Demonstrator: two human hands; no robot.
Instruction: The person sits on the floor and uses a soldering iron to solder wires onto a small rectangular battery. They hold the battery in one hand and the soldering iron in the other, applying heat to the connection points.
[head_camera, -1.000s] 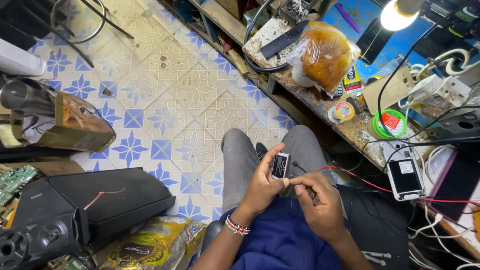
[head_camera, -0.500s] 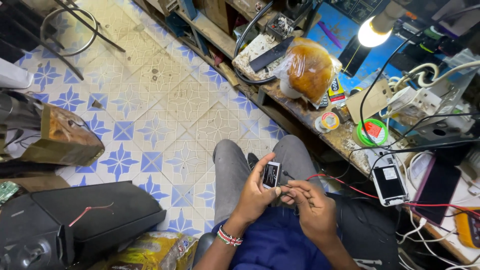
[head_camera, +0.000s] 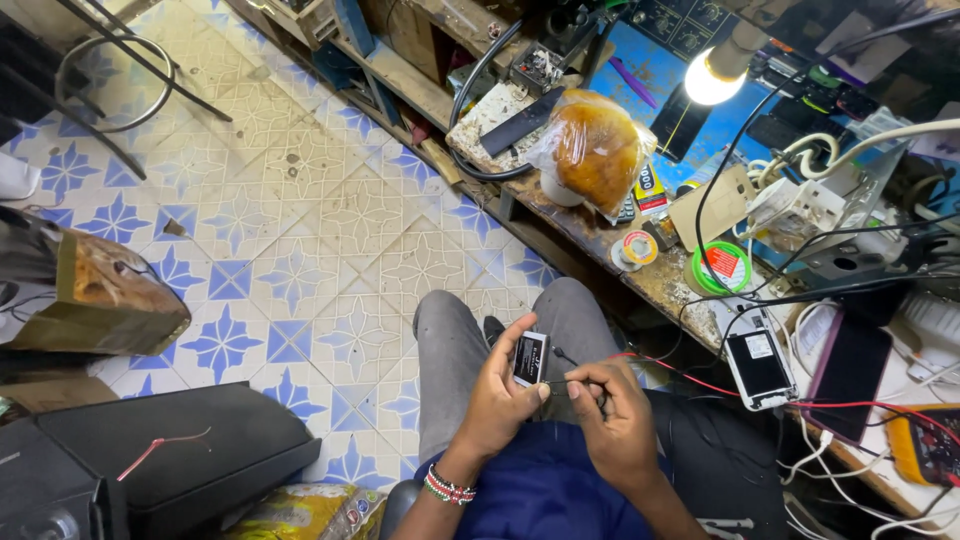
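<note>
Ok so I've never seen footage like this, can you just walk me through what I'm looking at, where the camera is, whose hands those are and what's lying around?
There is no machine here. The view comes from one camera worn on a person's head, looking down, so the two hands at the bottom are that person's own. They sit with grey-trousered knees over a blue and white tiled floor.

The left hand, with a beaded bracelet at the wrist, holds a small flat dark device upright. The right hand pinches a thin probe or wire whose tip meets the device's lower edge.

To the right runs a cluttered wooden workbench. On it lie a phone with its back open, a green reel, a bagged brown bundle, red and white cables and a lit lamp bulb. On the floor at left lie black speaker casings.
</note>
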